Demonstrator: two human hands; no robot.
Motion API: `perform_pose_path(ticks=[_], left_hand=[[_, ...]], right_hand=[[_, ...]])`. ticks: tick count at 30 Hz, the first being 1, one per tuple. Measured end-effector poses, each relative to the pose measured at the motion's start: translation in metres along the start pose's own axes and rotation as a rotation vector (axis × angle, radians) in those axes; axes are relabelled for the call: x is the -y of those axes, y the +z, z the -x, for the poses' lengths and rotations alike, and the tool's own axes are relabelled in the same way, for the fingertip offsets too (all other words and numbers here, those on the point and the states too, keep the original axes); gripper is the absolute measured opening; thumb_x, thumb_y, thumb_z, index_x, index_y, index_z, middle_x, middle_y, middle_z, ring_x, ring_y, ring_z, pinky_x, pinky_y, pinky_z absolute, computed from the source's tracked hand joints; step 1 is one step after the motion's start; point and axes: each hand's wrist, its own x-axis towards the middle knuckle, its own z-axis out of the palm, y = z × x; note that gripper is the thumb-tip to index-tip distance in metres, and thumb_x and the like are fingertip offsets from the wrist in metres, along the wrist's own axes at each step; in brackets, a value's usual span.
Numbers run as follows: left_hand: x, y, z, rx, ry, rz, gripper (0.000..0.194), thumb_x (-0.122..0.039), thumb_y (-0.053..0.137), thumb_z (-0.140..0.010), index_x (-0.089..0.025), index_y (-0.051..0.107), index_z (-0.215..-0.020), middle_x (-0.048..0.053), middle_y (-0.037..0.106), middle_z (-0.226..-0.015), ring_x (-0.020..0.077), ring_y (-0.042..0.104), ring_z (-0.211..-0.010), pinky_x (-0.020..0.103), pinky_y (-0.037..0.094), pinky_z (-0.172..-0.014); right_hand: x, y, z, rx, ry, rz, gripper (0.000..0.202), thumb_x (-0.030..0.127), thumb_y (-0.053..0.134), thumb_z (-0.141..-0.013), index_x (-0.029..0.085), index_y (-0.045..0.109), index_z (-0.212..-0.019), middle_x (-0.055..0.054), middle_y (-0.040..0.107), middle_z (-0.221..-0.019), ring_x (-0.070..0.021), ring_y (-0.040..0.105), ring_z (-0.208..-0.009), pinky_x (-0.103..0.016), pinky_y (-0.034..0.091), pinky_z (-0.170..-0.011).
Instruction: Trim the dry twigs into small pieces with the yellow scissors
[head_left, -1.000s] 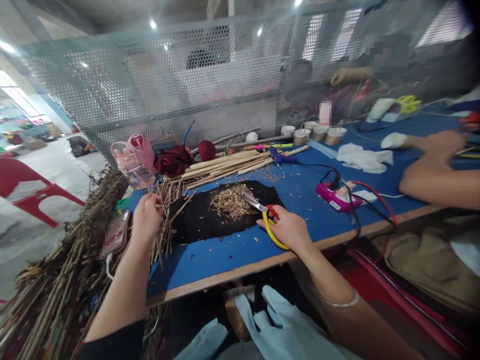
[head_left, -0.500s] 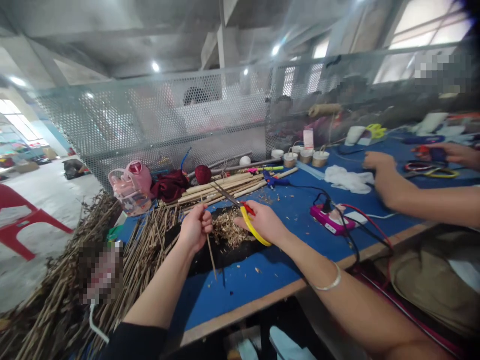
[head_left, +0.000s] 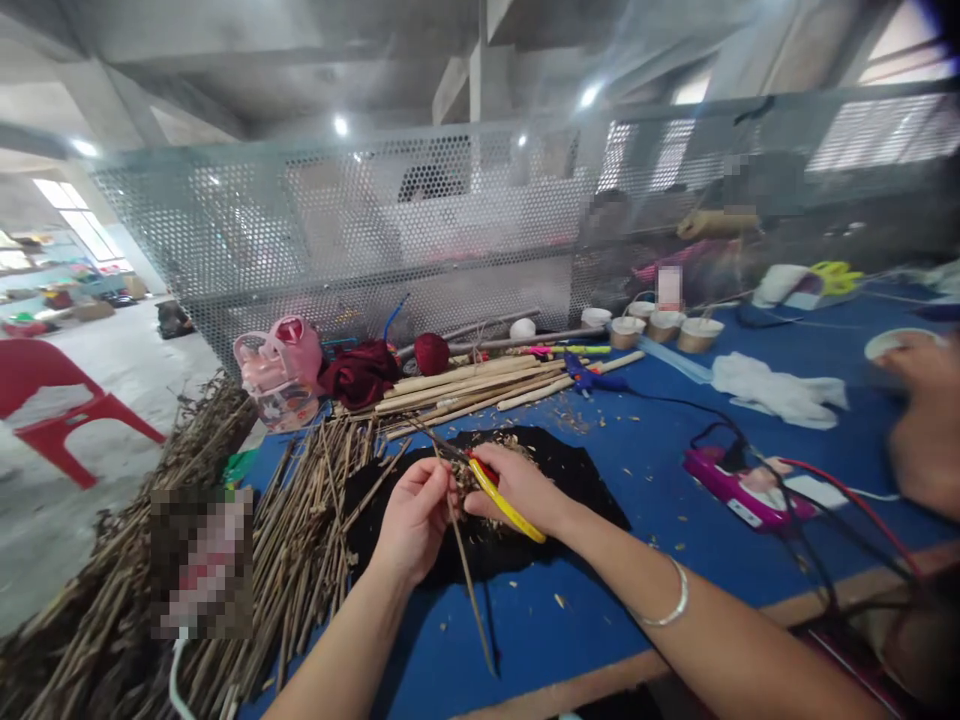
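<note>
My left hand (head_left: 417, 518) is closed on a thin dry stalk (head_left: 471, 590), pinched near its upper end, with the long lower part slanting down over the blue tabletop. My right hand (head_left: 519, 488) grips scissors (head_left: 495, 494) with yellow and red handles. Their dark blades point up and left, just above my left fingers and close to the stalk's top. Whether the blades touch the stalk, I cannot tell. Beneath both hands lies a black cloth (head_left: 592, 490) scattered with pale chips (head_left: 510, 440), partly hidden by my hands.
Many dry stalks (head_left: 300, 540) are heaped at left. Behind the cloth lie peeled sticks (head_left: 465, 385), a dark red yarn ball (head_left: 431, 353) and a blue glue gun (head_left: 589, 375). A purple power strip (head_left: 742, 490) with cables sits right, near a co-worker's hand (head_left: 919, 365) and paper cups (head_left: 664, 328).
The view has swung right to left, so the table's contents sit differently. The scissors and my left hand are closer together, and the stalk's lower end reaches nearer to me. The co-worker's hands moved.
</note>
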Motion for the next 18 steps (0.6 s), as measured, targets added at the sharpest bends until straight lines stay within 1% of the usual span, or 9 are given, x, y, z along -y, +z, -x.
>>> perform_pose_path(ticks=[4,7,9,11,15,18], left_hand=[[0.006,-0.004,0.002,-0.029,0.034,-0.078,0.025,-0.032,0.072,-0.062,-0.014,0.057,-0.072,-0.003,0.055,-0.057,0.0048,0.048,-0.045,0.016,0.04,-0.044],[0.009,-0.008,0.003,-0.064,0.062,-0.103,0.024,-0.029,0.073,-0.061,-0.015,0.056,-0.069,-0.003,0.057,-0.061,0.005,0.049,-0.049,0.016,0.04,-0.047],[0.011,-0.01,0.003,-0.064,0.064,-0.108,0.022,-0.027,0.073,-0.062,-0.015,0.055,-0.068,-0.003,0.059,-0.064,0.0049,0.05,-0.052,0.015,0.04,-0.048],[0.012,-0.011,0.003,-0.057,0.067,-0.12,0.021,-0.026,0.072,-0.063,-0.016,0.055,-0.069,-0.003,0.059,-0.065,0.0047,0.05,-0.053,0.015,0.04,-0.049],[0.013,-0.01,0.004,-0.068,0.117,-0.186,0.018,-0.028,0.07,-0.065,-0.016,0.057,-0.069,-0.003,0.059,-0.063,0.0052,0.049,-0.053,0.016,0.039,-0.05],[0.011,-0.009,0.006,-0.082,0.146,-0.225,0.019,-0.029,0.07,-0.066,-0.016,0.058,-0.068,-0.003,0.058,-0.06,0.0054,0.049,-0.05,0.017,0.039,-0.048]], right_hand=[[0.007,0.006,0.002,-0.003,-0.051,-0.054,0.048,0.055,0.063,-0.066,0.017,0.05,-0.092,-0.004,0.049,-0.086,-0.0165,0.046,-0.077,-0.028,0.038,-0.069],[0.009,0.009,0.004,-0.027,-0.061,-0.038,0.053,0.056,0.066,-0.062,0.018,0.049,-0.095,-0.006,0.049,-0.093,-0.0194,0.045,-0.086,-0.032,0.038,-0.076],[0.009,0.01,0.005,-0.043,-0.052,-0.033,0.057,0.057,0.067,-0.06,0.017,0.048,-0.096,-0.007,0.049,-0.095,-0.0202,0.045,-0.087,-0.032,0.038,-0.077],[0.01,0.011,0.006,-0.028,-0.018,-0.048,0.059,0.057,0.067,-0.06,0.018,0.047,-0.098,-0.006,0.051,-0.093,-0.0192,0.047,-0.084,-0.031,0.038,-0.074],[0.011,0.011,0.008,0.061,0.079,-0.094,0.055,0.057,0.067,-0.059,0.02,0.045,-0.093,0.0,0.055,-0.078,-0.0143,0.049,-0.066,-0.024,0.035,-0.059],[0.01,0.01,0.009,0.058,0.109,-0.093,0.054,0.058,0.068,-0.057,0.02,0.046,-0.089,0.002,0.056,-0.071,-0.0137,0.049,-0.062,-0.023,0.033,-0.055]])
